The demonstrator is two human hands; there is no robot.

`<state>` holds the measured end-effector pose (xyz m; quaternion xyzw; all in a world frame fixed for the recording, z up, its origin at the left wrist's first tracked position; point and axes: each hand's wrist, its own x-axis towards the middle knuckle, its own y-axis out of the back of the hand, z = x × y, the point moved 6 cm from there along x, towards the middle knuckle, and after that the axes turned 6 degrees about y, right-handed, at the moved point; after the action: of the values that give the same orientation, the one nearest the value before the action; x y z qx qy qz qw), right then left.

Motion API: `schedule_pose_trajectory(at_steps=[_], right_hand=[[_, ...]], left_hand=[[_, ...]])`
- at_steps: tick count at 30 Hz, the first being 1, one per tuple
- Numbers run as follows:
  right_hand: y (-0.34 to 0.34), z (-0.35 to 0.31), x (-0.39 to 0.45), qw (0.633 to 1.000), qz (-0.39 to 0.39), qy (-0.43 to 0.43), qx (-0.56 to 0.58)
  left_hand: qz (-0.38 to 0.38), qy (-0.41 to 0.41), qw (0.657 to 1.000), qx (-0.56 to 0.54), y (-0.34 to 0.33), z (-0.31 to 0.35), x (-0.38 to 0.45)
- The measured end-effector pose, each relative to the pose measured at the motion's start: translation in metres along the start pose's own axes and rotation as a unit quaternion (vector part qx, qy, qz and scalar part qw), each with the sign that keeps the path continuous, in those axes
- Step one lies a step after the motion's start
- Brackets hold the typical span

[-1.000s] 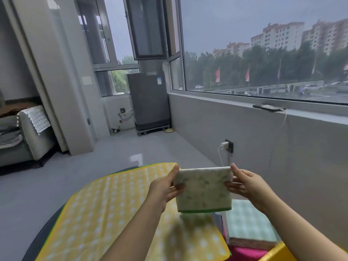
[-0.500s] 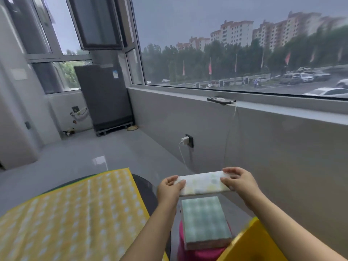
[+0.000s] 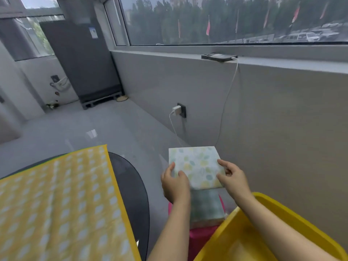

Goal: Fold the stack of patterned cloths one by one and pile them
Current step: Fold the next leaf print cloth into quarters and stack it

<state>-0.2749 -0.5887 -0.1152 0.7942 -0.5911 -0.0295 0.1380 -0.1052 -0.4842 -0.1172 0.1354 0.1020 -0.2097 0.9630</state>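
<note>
Folded cloth [image 3: 195, 166] sits between left hand [image 3: 175, 185] and right hand [image 3: 233, 180], above the pile [image 3: 206, 208]; tub [image 3: 244, 240] right, table cloth [image 3: 56, 204] left.

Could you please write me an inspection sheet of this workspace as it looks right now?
Surface: dark round table, mostly covered by a yellow patterned cloth spread flat.
Job's things: folded leaf-print cloth held flat over a folded green checked cloth that lies on something pink.
Clutter: yellow bin at lower right.
Hands: left hand and right hand each pinch a near corner of the leaf-print cloth.
Cables: white cable from a phone on the sill; white charger in the wall socket.
Surroundings: grey floor, large window, dark appliance in the corner.
</note>
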Motion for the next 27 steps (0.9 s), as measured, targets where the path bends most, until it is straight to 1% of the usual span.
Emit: schedule_pose_trajectory(at_steps=[2, 4, 7, 10, 13, 19, 23, 27], right_hand=[[-0.009, 0.020, -0.008, 1.000, 0.006, 0.000, -0.013], [-0.020, 0.043, -0.017, 0.999, -0.008, -0.009, -0.031], [-0.030, 0.075, -0.025, 0.994, -0.043, -0.044, -0.091], [-0.033, 0.096, -0.030, 0.985, -0.071, -0.066, -0.143], [-0.036, 0.106, -0.029, 0.980, -0.085, -0.062, -0.167], [-0.041, 0.114, -0.023, 0.976, -0.081, -0.046, -0.198], [-0.042, 0.116, -0.017, 0.973, -0.082, -0.037, -0.212], [-0.045, 0.120, -0.018, 0.973, -0.077, -0.032, -0.217]], left_hand=[[0.028, -0.002, 0.999, 0.023, -0.001, -0.026, 0.004], [0.043, 0.004, 0.998, 0.052, 0.000, -0.057, 0.009], [0.017, 0.019, 0.995, 0.101, -0.002, -0.100, 0.011], [-0.020, 0.008, 0.992, 0.121, -0.005, -0.124, 0.013], [-0.038, -0.017, 0.989, 0.143, -0.006, -0.131, 0.021], [-0.062, -0.070, 0.974, 0.207, -0.007, -0.137, 0.028], [-0.068, -0.088, 0.967, 0.230, -0.007, -0.136, 0.034], [-0.068, -0.088, 0.961, 0.252, -0.008, -0.136, 0.037]])
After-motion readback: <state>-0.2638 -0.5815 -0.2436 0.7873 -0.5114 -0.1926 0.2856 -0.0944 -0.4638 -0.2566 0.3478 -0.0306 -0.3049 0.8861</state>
